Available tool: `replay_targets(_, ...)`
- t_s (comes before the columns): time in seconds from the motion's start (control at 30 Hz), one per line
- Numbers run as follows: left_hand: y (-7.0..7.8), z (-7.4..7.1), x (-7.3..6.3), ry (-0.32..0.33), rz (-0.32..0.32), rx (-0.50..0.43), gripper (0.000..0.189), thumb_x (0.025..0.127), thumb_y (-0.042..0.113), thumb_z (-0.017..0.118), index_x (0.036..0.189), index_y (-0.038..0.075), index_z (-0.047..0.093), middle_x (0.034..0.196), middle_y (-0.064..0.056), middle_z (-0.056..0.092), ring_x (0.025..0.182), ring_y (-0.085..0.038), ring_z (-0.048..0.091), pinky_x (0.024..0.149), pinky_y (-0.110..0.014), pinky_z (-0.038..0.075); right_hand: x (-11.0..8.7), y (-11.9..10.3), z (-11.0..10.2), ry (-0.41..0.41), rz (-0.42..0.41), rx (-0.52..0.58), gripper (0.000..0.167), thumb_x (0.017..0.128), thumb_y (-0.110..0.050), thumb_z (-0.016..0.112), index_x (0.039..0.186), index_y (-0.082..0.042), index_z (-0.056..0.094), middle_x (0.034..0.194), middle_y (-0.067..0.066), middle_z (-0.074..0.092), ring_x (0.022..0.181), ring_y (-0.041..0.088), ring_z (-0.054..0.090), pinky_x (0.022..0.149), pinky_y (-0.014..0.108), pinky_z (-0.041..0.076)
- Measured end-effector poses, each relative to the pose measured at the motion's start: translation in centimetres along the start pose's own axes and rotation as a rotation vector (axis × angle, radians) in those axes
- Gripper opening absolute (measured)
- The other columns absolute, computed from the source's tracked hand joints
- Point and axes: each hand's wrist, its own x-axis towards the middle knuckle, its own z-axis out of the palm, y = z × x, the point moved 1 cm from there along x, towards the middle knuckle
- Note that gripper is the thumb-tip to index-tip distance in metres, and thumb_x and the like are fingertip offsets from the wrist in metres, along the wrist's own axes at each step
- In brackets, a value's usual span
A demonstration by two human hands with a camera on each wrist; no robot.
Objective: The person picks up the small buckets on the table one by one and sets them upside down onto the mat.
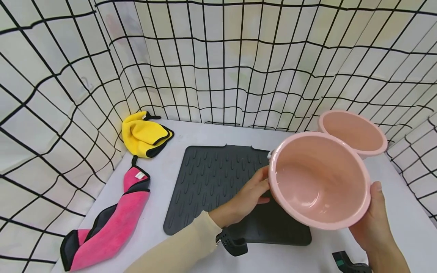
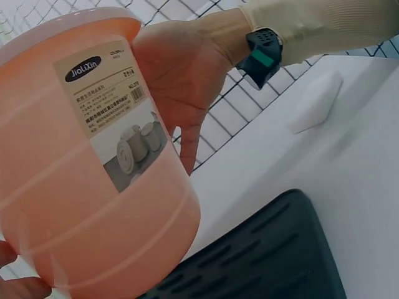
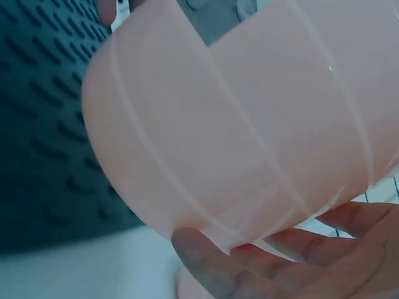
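A pink plastic bucket [image 1: 321, 182] is held up over the dark ridged mat [image 1: 211, 182], its open mouth tilted toward me in the head view. My left hand [image 1: 247, 197] grips its left side near the rim. On the right side, my right hand [image 1: 373, 223] holds it, the thumb by the rim and the fingers behind the wall. The bucket's inside shows nothing in it. In the left wrist view a printed label [image 2: 112, 109] is on the outer wall. The right wrist view shows right-hand fingers [image 3: 218, 265] against the wall.
A second pink bucket [image 1: 353, 131] stands behind at the right. At the left lie a yellow cloth [image 1: 145, 132] with black edging and a long pink-and-black cloth piece [image 1: 112, 227]. Black wire grid [image 1: 223, 68] stands around the white table [image 1: 164, 167].
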Motion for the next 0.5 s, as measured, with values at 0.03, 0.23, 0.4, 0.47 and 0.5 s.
replay_targets(0.03, 0.1, -0.4, -0.3, 0.008, 0.003, -0.011, 0.053, 0.113, 0.038, 0.035, 0.163, 0.023, 0.028, 0.164, -0.003, 0.034, 0.148, -0.027, 0.040, 0.112, -0.054, 0.044, 0.4, 0.2, 0.4, -0.001, 0.004, -0.009, 0.064, 0.115, -0.036, 0.010, 0.155, 0.009, 0.034, 0.130, 0.016, 0.065, 0.101, 0.023, 0.072, 0.081, 0.037, 0.063)
replay_targets(0.23, 0.4, -3.1, -1.4, 0.067, 0.028, -0.090, 0.054, 0.112, 0.037, 0.034, 0.163, 0.020, 0.028, 0.166, -0.005, 0.027, 0.151, -0.034, 0.030, 0.110, -0.060, 0.045, 2.8, 2.1, 2.7, 0.030, 0.021, -0.090, 0.059, 0.115, -0.037, 0.016, 0.156, 0.001, 0.034, 0.134, 0.013, 0.057, 0.112, 0.018, 0.067, 0.086, 0.036, 0.060)
replay_targets(0.4, 0.5, -5.4, -2.1, 0.111, 0.047, -0.155, 0.057, 0.112, 0.040, 0.032, 0.162, 0.014, 0.025, 0.166, -0.009, 0.021, 0.155, -0.033, 0.025, 0.109, -0.060, 0.044, 4.9, 3.5, 4.8, 0.063, 0.086, -0.144, 0.062, 0.113, -0.046, 0.018, 0.156, -0.004, 0.034, 0.135, 0.015, 0.051, 0.116, 0.022, 0.060, 0.088, 0.035, 0.061)
replay_targets(0.47, 0.6, -6.3, -2.4, 0.136, 0.058, -0.174, 0.057, 0.112, 0.041, 0.030, 0.161, 0.012, 0.025, 0.166, -0.010, 0.020, 0.154, -0.035, 0.025, 0.108, -0.058, 0.045, 5.8, 4.0, 5.7, 0.068, 0.134, -0.172, 0.067, 0.112, -0.053, 0.016, 0.157, -0.006, 0.034, 0.138, 0.019, 0.048, 0.118, 0.026, 0.057, 0.088, 0.036, 0.061)
replay_targets(0.5, 0.7, -6.8, -2.6, 0.148, 0.064, -0.182, 0.057, 0.112, 0.042, 0.029, 0.161, 0.012, 0.025, 0.166, -0.011, 0.020, 0.153, -0.035, 0.025, 0.107, -0.056, 0.045, 6.2, 4.2, 6.2, 0.060, 0.159, -0.181, 0.071, 0.111, -0.056, 0.014, 0.158, -0.007, 0.033, 0.140, 0.021, 0.045, 0.121, 0.028, 0.054, 0.092, 0.038, 0.060)
